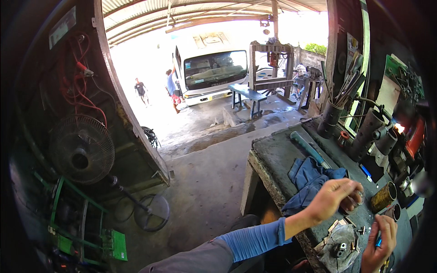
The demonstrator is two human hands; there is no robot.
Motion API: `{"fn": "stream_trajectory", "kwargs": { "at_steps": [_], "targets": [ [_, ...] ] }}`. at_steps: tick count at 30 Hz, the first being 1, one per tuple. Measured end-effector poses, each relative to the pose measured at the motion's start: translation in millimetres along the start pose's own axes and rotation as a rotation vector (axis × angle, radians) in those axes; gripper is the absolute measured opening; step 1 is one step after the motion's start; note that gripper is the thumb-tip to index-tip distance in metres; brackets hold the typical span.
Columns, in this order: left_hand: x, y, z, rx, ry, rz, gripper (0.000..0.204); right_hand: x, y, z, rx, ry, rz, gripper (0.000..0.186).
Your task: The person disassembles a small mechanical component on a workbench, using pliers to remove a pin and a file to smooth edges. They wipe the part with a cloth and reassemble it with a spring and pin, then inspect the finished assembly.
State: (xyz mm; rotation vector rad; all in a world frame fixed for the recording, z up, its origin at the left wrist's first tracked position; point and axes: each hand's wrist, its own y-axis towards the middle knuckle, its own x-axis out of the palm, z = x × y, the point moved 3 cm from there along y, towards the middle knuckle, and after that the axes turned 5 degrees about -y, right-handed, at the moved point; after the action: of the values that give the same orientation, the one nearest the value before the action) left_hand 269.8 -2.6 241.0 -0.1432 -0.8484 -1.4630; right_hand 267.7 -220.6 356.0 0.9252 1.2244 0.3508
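My left hand [334, 195] reaches over the workbench [271, 150], its fingers bent together above a round, clear-looking dish [354, 205]. Whatever those fingers hold, if anything, is hidden. Close to the bench's right side, my right hand [381, 243] curls around a slim blue thing [378, 240], mostly covered by the fingers. Between my hands and nearer to me lies a round, worn plate [334, 255], with small metal parts [340, 249] on it. A blue cloth [309, 182] lies crumpled beyond my left wrist.
A rusty yellowish can [383, 197] stands right of my left hand. A blue-green tube [309, 148] and a blue marker [365, 173] lie farther back, near a holder of rods [330, 119]. A standing fan [82, 150] is at left. Outside are a white truck [214, 73], a bench [247, 93] and people.
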Motion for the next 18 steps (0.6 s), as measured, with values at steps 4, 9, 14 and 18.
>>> {"fn": "stream_trajectory", "kwargs": {
  "at_steps": [4,9,14,18],
  "targets": [
    [-24.6,-5.2,18.6,-0.027,-0.561,-0.003,0.072,29.5,-22.1,18.8,0.102,0.126,-0.079,0.023],
    [-47.5,-16.5,26.3,0.013,-0.727,0.016,0.082,20.4,-15.0,16.4,0.101,0.142,-0.073,0.018],
    [-48.2,-18.4,32.3,0.052,-0.181,0.100,0.082,21.3,-18.8,21.4,0.068,0.161,-0.061,0.018],
    [-55.0,-31.8,35.6,0.158,0.812,0.165,0.054,24.2,-20.6,18.3,0.066,0.177,-0.110,0.020]
  ]
}}
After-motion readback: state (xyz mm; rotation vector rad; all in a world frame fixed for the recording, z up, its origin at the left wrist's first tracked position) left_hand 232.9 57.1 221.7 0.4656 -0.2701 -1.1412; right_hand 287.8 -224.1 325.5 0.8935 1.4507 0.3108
